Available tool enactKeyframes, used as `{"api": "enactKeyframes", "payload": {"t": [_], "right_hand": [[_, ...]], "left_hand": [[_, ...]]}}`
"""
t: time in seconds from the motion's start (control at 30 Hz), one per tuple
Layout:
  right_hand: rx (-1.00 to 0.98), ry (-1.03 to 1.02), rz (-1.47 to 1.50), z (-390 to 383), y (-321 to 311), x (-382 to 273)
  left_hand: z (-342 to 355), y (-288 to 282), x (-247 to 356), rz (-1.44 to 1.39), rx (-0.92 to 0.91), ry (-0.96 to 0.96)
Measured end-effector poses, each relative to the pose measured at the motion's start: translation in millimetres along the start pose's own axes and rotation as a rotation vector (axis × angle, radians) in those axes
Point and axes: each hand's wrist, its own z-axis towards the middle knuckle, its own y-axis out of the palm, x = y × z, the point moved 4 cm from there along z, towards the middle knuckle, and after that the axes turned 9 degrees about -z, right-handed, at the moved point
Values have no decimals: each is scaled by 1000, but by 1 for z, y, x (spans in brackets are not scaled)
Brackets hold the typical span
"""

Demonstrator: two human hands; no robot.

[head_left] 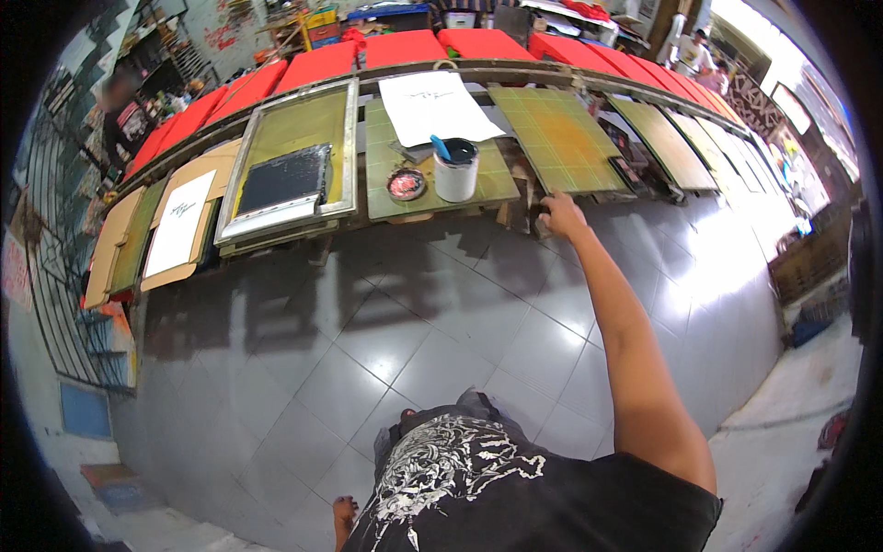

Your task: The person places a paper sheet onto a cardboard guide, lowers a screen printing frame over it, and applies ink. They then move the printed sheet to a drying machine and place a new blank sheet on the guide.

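Note:
My right hand [563, 217] reaches forward to the front edge of a green board [559, 138] with an orange stain. Its fingers are curled by that edge; what they hold, if anything, is hidden. Low beside my body hangs my left hand [345, 509], its fingers curled and nothing visible in them. Left of the right hand, a white tub [456, 180] of dark ink with a blue-handled tool [440, 147] stands on another green board [501, 189]. A round lid [406, 185] smeared red lies beside the tub. Behind them rests a printed white sheet [432, 115].
A metal-framed printing screen [353, 138] with a black inked area lies farther left, beyond it a printed white panel [181, 221]. Red panels [405, 49] line the bench's far side. One person [127, 120] is at far left, another [692, 55] at far right. Grey tiles [349, 368] cover the floor.

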Motion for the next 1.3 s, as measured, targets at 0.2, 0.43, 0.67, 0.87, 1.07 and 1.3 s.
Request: {"api": "enactKeyframes", "payload": {"t": [0.2,0.43,0.67,0.87,1.07,1.3], "right_hand": [[131,-196,-95,157,-3,-15],[190,-438,-353,304,64,14],[121,-537,-427,370,99,14],[-26,-563,-379,391,89,-1],[351,-555,-251,444,-105,-27],[1034,-820,-19,271,-464,-141]], "left_hand": [[10,9,162,-775,379,-157],[11,131,236,-801,412,-277],[-38,233,285,-856,465,-310],[-88,300,232,-702,483,-313],[-114,273,192,-681,525,-266],[-86,173,75,-963,625,-344]]}}
